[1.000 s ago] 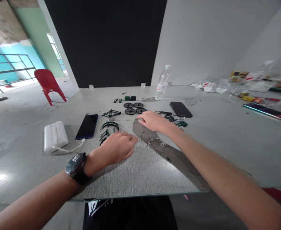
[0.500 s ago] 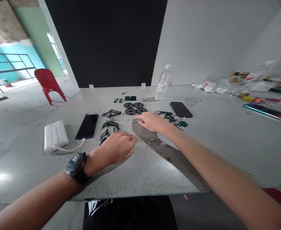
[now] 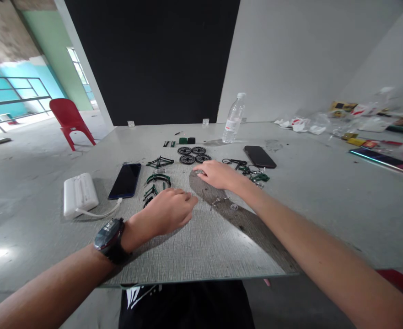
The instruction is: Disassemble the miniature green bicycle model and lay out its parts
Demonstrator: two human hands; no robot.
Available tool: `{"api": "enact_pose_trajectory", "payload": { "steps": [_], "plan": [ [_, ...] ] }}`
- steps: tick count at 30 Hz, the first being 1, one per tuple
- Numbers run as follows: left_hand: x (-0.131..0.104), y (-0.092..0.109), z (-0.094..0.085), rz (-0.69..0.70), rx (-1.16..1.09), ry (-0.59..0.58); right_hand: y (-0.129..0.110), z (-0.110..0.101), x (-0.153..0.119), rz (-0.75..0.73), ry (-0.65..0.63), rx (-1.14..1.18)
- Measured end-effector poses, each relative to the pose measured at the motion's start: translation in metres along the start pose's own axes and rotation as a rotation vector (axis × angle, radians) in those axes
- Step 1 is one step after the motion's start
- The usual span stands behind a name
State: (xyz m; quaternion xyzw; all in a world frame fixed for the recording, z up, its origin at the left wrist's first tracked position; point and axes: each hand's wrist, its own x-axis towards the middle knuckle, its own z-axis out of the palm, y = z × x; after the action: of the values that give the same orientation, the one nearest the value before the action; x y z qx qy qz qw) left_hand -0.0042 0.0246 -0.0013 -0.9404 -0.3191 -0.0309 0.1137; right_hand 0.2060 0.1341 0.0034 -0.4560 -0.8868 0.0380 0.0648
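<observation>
My left hand (image 3: 174,211) rests on the table, fingers curled in, so anything inside is hidden. Beside its knuckles lie curved green-and-black parts (image 3: 160,178) and a fork-like green part (image 3: 150,192), partly covered by the hand. My right hand (image 3: 217,173) reaches forward with fingers bent down to the tabletop and a small gap at the fingertips; nothing shows between them. Tiny parts (image 3: 184,172) lie just left of those fingertips. Beyond are several black spoked toy wheels (image 3: 187,159) and a dark bicycle-like frame (image 3: 160,161). Clear small parts (image 3: 233,207) lie under my right forearm.
A phone (image 3: 125,181) and a cabled white power bank (image 3: 80,195) lie at left. Another phone (image 3: 259,156), loose green parts (image 3: 263,177) and a water bottle (image 3: 233,118) are at right. Green and black blocks (image 3: 183,140) sit farther back. Plastic wrappers (image 3: 338,125) clutter the far right.
</observation>
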Motion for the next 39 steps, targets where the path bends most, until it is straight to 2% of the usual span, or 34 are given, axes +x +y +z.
{"api": "enact_pose_trajectory", "payload": {
  "steps": [16,23,31,39],
  "plan": [
    [0.0000,-0.0009,0.0014,0.008,0.003,0.004,0.0006,-0.0007,-0.0002,-0.005,-0.001,-0.007],
    [-0.0002,-0.0006,0.0008,0.009,-0.001,0.002,0.0024,-0.0058,-0.0025,-0.028,0.038,-0.053],
    [-0.0004,-0.0010,0.0011,-0.003,-0.015,0.010,0.0023,-0.0051,-0.0026,-0.010,-0.001,-0.057],
    [-0.0004,-0.0005,-0.0001,0.008,-0.008,0.016,0.0028,-0.0031,-0.0020,-0.004,0.017,-0.064]
  ]
}}
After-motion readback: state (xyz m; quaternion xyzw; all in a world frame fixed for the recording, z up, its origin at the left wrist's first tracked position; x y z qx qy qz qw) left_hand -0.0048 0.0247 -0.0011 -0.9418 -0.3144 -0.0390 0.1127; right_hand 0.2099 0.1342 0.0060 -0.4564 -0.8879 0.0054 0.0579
